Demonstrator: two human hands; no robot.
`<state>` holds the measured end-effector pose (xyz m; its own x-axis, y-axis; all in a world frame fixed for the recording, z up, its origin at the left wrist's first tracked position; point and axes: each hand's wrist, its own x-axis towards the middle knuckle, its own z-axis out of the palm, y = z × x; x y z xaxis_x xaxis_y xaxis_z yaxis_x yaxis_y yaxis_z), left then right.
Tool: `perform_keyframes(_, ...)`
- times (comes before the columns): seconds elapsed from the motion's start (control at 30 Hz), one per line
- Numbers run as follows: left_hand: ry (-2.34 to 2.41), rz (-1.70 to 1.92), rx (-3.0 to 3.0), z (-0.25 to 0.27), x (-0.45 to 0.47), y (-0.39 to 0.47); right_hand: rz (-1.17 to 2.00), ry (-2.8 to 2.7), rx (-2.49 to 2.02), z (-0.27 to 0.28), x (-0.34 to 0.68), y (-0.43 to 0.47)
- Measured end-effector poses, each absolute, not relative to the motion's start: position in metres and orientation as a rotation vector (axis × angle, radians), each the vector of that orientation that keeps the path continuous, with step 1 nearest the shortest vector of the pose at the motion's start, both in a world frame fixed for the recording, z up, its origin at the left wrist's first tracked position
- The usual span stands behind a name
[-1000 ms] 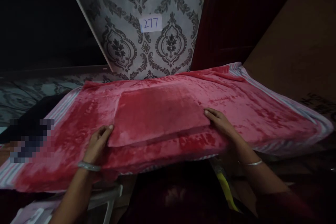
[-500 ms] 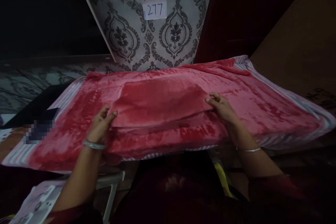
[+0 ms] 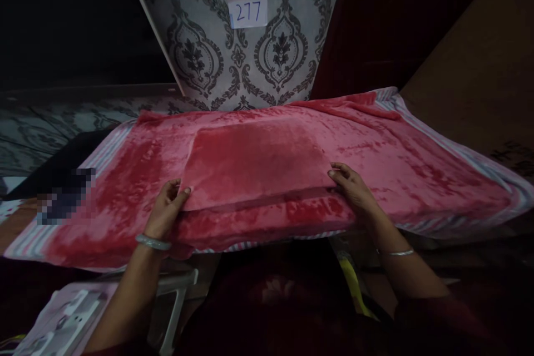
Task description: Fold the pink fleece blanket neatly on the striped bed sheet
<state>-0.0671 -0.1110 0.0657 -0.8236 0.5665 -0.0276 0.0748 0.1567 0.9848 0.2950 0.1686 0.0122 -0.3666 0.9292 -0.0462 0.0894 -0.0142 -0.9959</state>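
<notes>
Between my hands stretches a thin, see-through sheet (image 3: 254,161), rectangular, tinted red by the cloth showing through it. Its material is hard to make out. My left hand (image 3: 169,208) pinches the near left corner between thumb and fingers. At the near right corner, my right hand (image 3: 352,186) pinches it the same way. The far part of the sheet lies on a red and pink plush blanket (image 3: 417,161) with striped edges, and the near edge is held just above it. Each wrist wears a bangle.
A patterned wall with a paper marked 277 (image 3: 248,11) rises behind the blanket. A large dark screen (image 3: 75,22) stands at the left. A white power strip (image 3: 75,317) and a pale metal frame (image 3: 179,300) are at lower left.
Both hands have come slightly down towards me with the near edge of the sheet. It now looks smoother and more evenly spread, with fewer wrinkles.
</notes>
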Motion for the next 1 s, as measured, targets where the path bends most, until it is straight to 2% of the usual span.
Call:
perform_keyframes(0.17,2.209,1.508,0.736,0.057,-0.072,-0.119,1.277,-1.822,-1.111,0.006,0.303,0.172)
perform_keyframes(0.33,2.259,1.363,0.905,0.047,-0.072,-0.131,0.911,-2.156,-0.941,0.002,0.308,0.165)
perform_keyframes(0.47,2.408,1.328,1.342,0.031,-0.073,-0.139,0.588,-2.261,-0.903,-0.007,0.305,0.157)
perform_keyframes(0.57,2.546,1.100,1.665,0.020,-0.074,-0.140,0.410,-2.328,-0.894,-0.011,0.300,0.155)
perform_keyframes(0.8,2.735,0.703,1.899,0.023,-0.077,-0.127,0.269,-2.396,-0.946,-0.010,0.283,0.157)
perform_keyframes(1.0,2.786,0.675,2.092,0.028,-0.082,-0.121,0.138,-2.387,-0.997,-0.001,0.277,0.156)
